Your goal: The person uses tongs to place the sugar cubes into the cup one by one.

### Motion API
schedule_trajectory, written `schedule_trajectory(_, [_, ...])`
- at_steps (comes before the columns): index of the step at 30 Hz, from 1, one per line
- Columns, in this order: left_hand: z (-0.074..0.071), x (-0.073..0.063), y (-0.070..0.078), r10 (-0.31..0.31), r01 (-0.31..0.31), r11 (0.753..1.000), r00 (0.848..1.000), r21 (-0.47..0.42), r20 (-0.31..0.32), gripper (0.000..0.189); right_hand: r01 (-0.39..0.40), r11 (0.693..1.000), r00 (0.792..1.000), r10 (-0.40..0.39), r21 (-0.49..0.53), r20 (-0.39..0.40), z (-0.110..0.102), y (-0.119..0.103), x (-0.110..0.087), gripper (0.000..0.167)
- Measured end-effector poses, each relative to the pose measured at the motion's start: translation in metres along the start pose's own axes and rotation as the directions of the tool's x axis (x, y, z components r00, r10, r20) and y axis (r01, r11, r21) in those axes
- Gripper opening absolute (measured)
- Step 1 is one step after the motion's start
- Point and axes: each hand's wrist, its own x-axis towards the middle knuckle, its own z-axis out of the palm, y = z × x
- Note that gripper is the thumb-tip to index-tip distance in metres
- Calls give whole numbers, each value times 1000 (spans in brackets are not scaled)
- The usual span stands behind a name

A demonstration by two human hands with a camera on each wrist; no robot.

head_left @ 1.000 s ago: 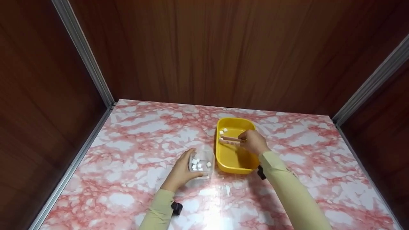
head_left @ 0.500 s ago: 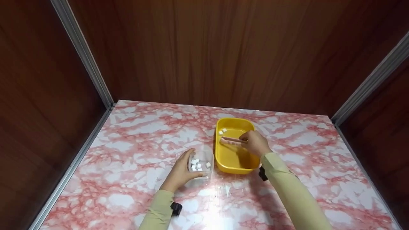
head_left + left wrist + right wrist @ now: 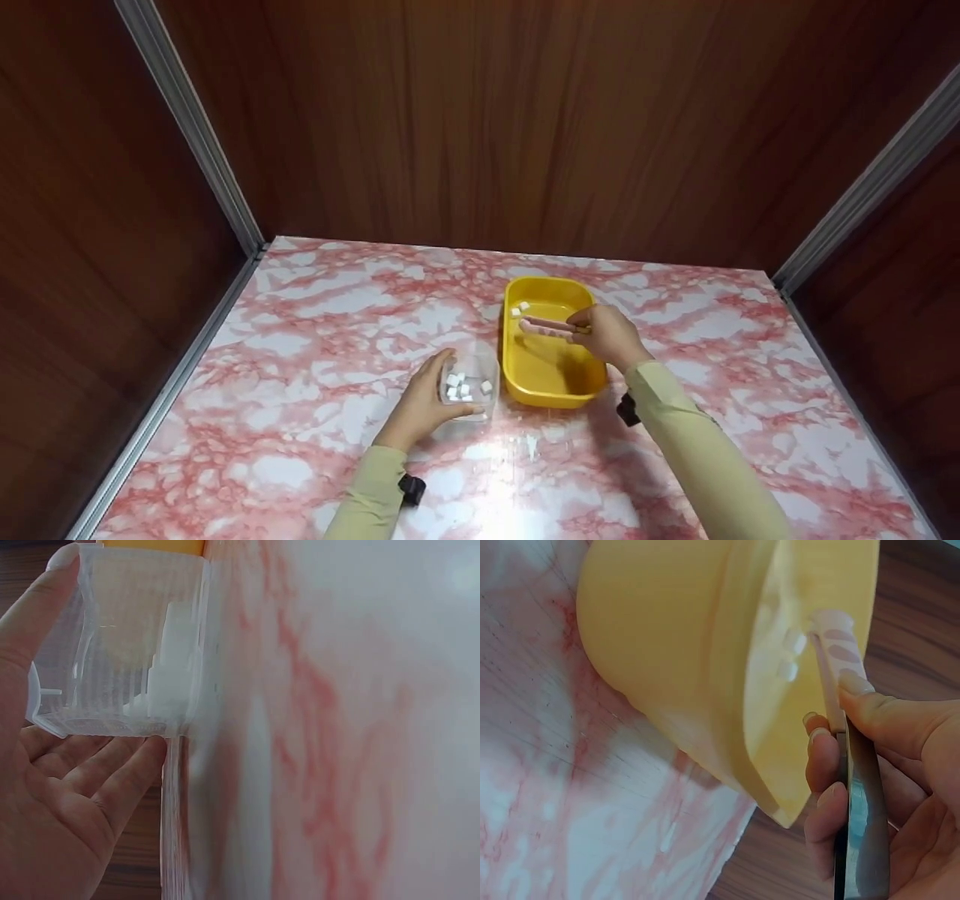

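My left hand [image 3: 421,405] holds a clear plastic container [image 3: 491,367], thumb along the near side and fingers round the left and far sides. Several white cubes [image 3: 465,390] lie inside it; in the left wrist view the container [image 3: 90,637] stands on the table. With my right hand [image 3: 611,336] I grip metal tongs [image 3: 866,817] with pink, patterned tips [image 3: 840,645]. Those tips point left above the floor of a yellow basin [image 3: 551,394], close together. Two white cubes [image 3: 520,309] rest in the basin near its far left corner.
The basin stands just right of the container on a red-and-white marbled table [image 3: 300,337]. Brown wood-grain panels [image 3: 480,127] with grey metal corner posts [image 3: 199,127] close off the back and both sides.
My right hand has drawn slightly back to the right with the tongs, whose tips are now a little farther from the basin's left wall. My left hand keeps its hold on the container.
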Motion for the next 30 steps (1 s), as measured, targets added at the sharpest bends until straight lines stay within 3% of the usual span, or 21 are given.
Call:
schedule_trajectory(19, [-2,0,-2,5,-5,1000,1000,25,-15,107,182,979,981,-176,87,-77,-24,-14,-36,17])
schedule_trajectory(30, [0,0,-2,14,-14,1000,1000,19,-7,105,207,977,978,-207,57,-11,-18,-48,-55,22])
